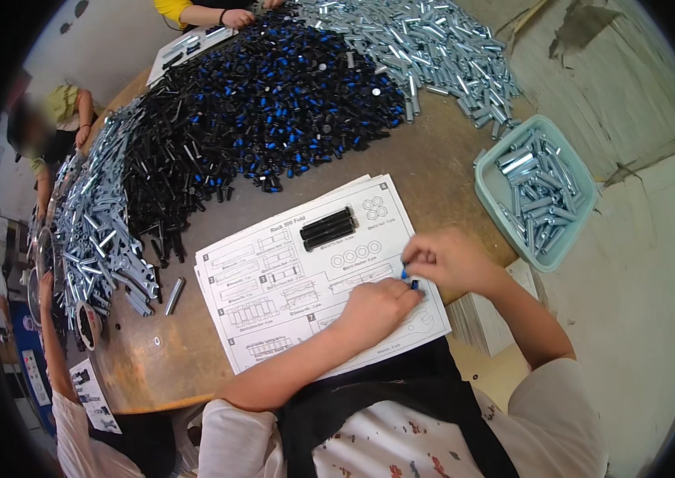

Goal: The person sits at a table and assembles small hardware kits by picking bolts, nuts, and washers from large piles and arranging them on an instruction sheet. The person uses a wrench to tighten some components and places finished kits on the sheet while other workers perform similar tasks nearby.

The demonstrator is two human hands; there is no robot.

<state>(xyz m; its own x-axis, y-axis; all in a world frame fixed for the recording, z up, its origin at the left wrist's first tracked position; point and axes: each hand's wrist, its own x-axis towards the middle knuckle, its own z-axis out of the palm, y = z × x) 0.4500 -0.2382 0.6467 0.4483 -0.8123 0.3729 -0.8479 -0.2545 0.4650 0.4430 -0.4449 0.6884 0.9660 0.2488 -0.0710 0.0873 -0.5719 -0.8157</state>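
Note:
A stack of printed sheets with line drawings (218, 319) lies on the table in front of me. Several black bolts (328, 229) rest side by side on its upper part. Over the sheet's lower right, my left hand (385, 309) is closed, with a small dark, blue-tipped bolt (415, 284) showing at its fingertips. Close beside it, my right hand (453, 261) pinches a small blue-ended piece (404, 272), mostly hidden by the fingers. The two hands nearly meet at the fingertips.
Beyond the sheets rises a large heap of black bolts with blue patches (274, 103). Silver metal tubes (433, 48) are piled behind it; a pale green bin (487, 191) holds more at right. Wrenches (134, 271) lie left. Co-workers' hands (238, 17) reach in at the far and left edges.

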